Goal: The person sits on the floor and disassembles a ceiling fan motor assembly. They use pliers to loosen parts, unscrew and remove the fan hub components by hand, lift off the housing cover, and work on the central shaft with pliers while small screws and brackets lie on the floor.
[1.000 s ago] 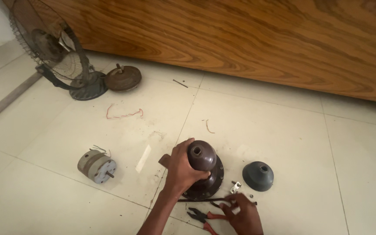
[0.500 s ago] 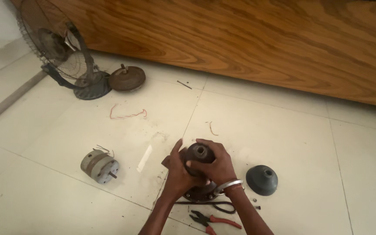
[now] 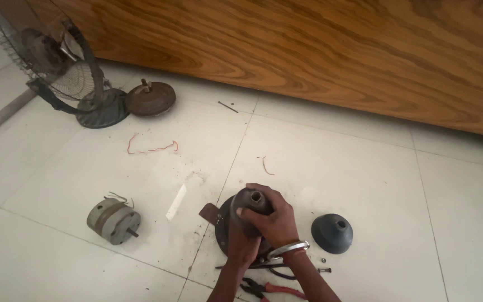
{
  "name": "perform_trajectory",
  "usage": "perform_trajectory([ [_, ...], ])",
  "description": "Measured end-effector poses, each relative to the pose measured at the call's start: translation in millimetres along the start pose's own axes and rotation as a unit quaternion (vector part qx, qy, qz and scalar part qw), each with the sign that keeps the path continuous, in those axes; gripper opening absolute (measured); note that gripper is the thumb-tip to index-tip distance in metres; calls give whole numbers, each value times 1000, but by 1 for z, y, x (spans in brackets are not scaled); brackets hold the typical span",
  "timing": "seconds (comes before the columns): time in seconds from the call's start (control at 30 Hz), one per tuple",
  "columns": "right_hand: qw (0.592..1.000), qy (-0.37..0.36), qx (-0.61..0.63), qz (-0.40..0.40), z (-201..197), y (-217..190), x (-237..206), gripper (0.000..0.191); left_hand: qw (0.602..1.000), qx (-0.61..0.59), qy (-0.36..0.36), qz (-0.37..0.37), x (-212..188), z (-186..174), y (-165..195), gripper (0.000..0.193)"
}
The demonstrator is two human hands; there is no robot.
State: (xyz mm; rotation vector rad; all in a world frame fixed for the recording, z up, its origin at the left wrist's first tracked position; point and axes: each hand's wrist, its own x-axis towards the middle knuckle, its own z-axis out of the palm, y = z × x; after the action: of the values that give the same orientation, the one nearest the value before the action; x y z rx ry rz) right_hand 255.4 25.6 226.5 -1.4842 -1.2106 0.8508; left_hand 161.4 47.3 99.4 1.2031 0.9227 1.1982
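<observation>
Both hands are gripping the dark fan motor housing (image 3: 250,208) on the floor tiles (image 3: 364,168), right hand (image 3: 272,218) fingers clamped over its top, left hand (image 3: 241,249) probably clamping underneath, while the grey cap (image 3: 332,233) is already lying detached beside it.

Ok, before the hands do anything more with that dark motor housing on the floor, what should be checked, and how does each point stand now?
1. Both hands on the part: ok. The right hand wraps the top of the dark motor housing; the left hand grips its lower side.
2. Housing supported: ok, its base rests on the tiled floor.
3. Tools within reach: ok, red-handled pliers lie beside the wrists.
4. Small loose hardware accounted for: cannot tell; one small piece lies by the grey dome cover, others may be hidden.
5. Nearby parts out of the way: ok, the small grey motor and fan guard sit well apart.
</observation>
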Motion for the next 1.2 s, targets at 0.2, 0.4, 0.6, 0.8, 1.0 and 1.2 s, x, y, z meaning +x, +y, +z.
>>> perform_trajectory([
  [0.2, 999, 15, -25, -46, -5, -3, -5, 58, 992, 44, 57, 105, -10, 13, 7, 43],
  [0.4, 993, 58, -38, -91, -7, -3, -16, 56, 986, 152, 31, 57, -10, 9, -7, 29],
  [0.6, 996, 18, 68, 50, -7, -10, -17, 53, 992, 75, 21, 97, -12, 7, -7, 31],
  [0.8, 998, 49, 32, -17, -9, -15, -18, 52, 976, 172, 19, 133, -8, 2, -14, 29],
  [1.0, 976, 114, -146, -115, -2, -25, -27, 53, 942, 317, -6, 106, -8, 0, -20, 30],
  [1.2, 985, 109, -87, -102, 2, -28, -30, 52, 963, 243, 13, 115, -14, -6, -8, 30],
])
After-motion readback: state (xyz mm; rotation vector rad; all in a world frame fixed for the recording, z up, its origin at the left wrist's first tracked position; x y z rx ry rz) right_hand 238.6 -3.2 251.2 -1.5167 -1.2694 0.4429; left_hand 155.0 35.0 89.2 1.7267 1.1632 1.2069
